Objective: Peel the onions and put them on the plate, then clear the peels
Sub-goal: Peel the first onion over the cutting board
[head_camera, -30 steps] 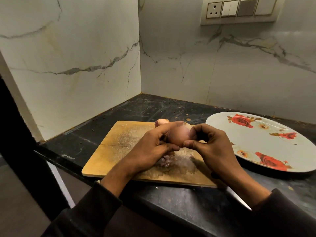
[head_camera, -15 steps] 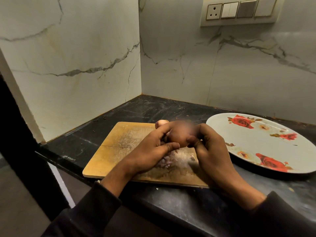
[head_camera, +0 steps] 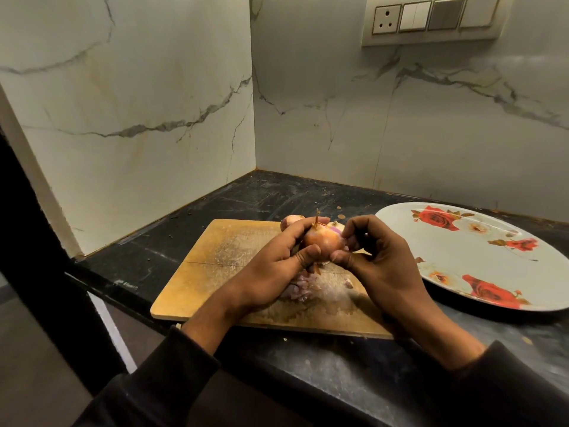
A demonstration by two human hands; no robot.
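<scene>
Above the wooden cutting board (head_camera: 215, 272), my left hand (head_camera: 271, 266) grips a small brown-skinned onion (head_camera: 321, 241) with its dry stem pointing up. My right hand (head_camera: 381, 266) pinches the onion's right side with thumb and fingers, where pale purple flesh shows. A second onion (head_camera: 289, 220) lies on the board's far edge, partly hidden behind my left fingers. Purple peel scraps (head_camera: 300, 289) lie on the board under my hands. The white plate with red roses (head_camera: 480, 260) sits to the right and holds no onions.
The black stone counter (head_camera: 261, 195) fills a corner between two marble walls. Its front edge runs close to my sleeves, with a drop to the floor on the left. A switch panel (head_camera: 431, 18) is high on the back wall.
The onion has turned in my hands, so its stem now points up and more of its skin shows. My right fingers have shifted to its right side.
</scene>
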